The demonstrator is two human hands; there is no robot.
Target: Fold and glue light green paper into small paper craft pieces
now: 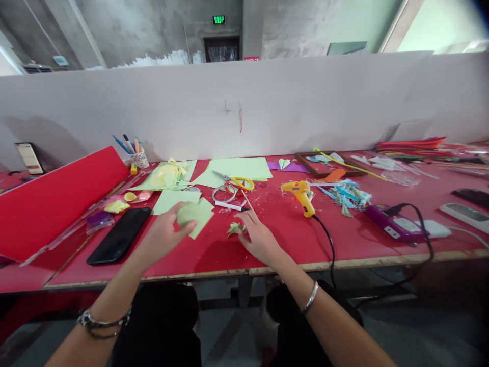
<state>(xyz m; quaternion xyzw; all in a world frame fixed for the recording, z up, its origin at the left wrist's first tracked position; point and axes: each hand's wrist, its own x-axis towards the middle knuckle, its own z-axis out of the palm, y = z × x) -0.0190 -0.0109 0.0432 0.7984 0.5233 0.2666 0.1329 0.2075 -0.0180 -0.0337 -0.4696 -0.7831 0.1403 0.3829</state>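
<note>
My left hand (166, 232) is closed on a small rounded piece of pale green paper (187, 213), held a little above the table. My right hand (260, 237) reaches over the red tabletop, fingers bent and apart, beside a small crumpled green paper piece (234, 229). Whether its fingertips touch that piece or hold anything is unclear. Just beyond the fingers lie a white marker (228, 206) with a black end, a clear ring-shaped roll (224, 193) and yellow-handled scissors (243, 183). Pale green sheets (240, 167) are spread behind them.
A yellow glue gun (301, 195) with a black cord lies right of centre, near blue paper strips (351, 195). A purple power strip (395, 224) sits farther right. On the left are a black phone (120, 237), a red board (64, 201) and a pen cup (139, 158).
</note>
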